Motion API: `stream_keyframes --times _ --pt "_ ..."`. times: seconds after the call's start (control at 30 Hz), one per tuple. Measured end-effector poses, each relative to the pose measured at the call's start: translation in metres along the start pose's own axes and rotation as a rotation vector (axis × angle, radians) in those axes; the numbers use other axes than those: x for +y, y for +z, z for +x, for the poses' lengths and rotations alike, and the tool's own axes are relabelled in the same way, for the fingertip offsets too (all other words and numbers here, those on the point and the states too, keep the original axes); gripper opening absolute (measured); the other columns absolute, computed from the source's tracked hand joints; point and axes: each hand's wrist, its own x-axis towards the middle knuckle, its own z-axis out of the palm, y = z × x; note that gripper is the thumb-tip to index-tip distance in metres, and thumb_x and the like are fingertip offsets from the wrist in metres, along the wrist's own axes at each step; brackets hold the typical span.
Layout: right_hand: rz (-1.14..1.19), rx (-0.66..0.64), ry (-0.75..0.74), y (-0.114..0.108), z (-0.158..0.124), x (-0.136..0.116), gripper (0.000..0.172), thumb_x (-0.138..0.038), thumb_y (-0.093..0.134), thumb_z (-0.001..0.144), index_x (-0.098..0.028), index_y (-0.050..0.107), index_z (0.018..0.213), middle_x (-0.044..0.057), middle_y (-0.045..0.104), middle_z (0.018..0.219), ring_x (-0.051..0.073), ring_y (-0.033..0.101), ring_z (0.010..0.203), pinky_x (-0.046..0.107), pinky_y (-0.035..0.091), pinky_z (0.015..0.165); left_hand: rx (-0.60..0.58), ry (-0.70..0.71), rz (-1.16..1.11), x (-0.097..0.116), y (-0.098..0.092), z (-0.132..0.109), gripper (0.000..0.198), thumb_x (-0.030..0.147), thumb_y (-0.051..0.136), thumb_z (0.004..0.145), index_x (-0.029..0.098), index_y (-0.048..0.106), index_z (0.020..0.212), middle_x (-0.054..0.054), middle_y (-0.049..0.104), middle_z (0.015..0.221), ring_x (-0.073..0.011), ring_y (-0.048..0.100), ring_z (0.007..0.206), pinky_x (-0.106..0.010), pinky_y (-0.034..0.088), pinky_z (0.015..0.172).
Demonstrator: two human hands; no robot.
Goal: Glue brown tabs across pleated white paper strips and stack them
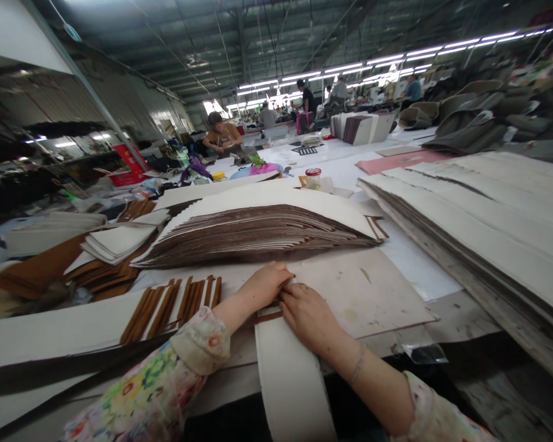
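Note:
Close together at the middle of the table, my left hand (271, 280) and my right hand (304, 310) meet at the far end of a long white strip (291, 374). The strip hangs down over the table's near edge. Both hands have curled fingers, pinched on the strip's end, where a narrow brown band (268, 317) lies across it. My fingertips hide the exact grip. Beyond the hands rests a thick fanned stack of white-topped brown pieces (258, 227). Several short brown strips (166, 307) lie on a white piece to the left.
A pale board (364, 288) lies under and right of my hands. Long white sheets (498, 215) are stacked at the right. Folded white and brown pieces (115, 245) lie at the left. Farther back are a red-lidded jar (313, 178) and a seated person (222, 135).

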Motion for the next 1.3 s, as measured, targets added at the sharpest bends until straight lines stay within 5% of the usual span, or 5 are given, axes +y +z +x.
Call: stream_keyframes --times 0.27,0.53,0.9,1.3 --pt "-0.024 0.022 -0.009 0.001 0.002 0.0 0.019 -0.017 0.044 0.083 -0.016 0.06 0.093 0.007 0.058 0.093 0.019 0.052 0.09 0.034 0.04 0.084 -0.001 -0.011 -0.042 -0.004 -0.002 -0.008 0.027 0.012 0.043 0.083 0.019 0.058 0.105 -0.004 0.056 0.091 -0.0162 0.049 0.086 -0.027 0.038 0.079" --pt "-0.033 0.028 -0.029 0.002 0.0 0.001 0.021 -0.017 0.043 0.085 -0.017 0.059 0.098 0.005 0.059 0.089 0.018 0.052 0.087 0.033 0.04 0.083 0.02 -0.084 -0.119 -0.026 -0.008 -0.013 0.017 0.015 0.054 0.076 0.015 0.059 0.093 -0.004 0.057 0.09 -0.0154 0.053 0.085 -0.024 0.041 0.077" --pt "-0.043 0.04 -0.037 0.006 0.0 0.002 0.022 -0.018 0.043 0.084 -0.017 0.059 0.1 0.006 0.059 0.091 0.018 0.052 0.086 0.033 0.041 0.083 0.046 -0.097 -0.069 -0.008 -0.002 -0.024 0.018 0.016 0.041 0.085 0.015 0.059 0.086 -0.006 0.053 0.085 -0.0182 0.049 0.084 -0.029 0.039 0.077" --pt "-0.034 0.042 -0.041 0.004 0.0 0.001 0.023 -0.018 0.042 0.085 -0.016 0.06 0.1 0.007 0.06 0.091 0.018 0.053 0.087 0.033 0.041 0.083 -0.036 -0.076 -0.094 -0.038 -0.012 -0.034 0.02 0.015 0.054 0.077 0.016 0.058 0.096 -0.004 0.056 0.093 -0.0162 0.053 0.087 -0.024 0.041 0.079"
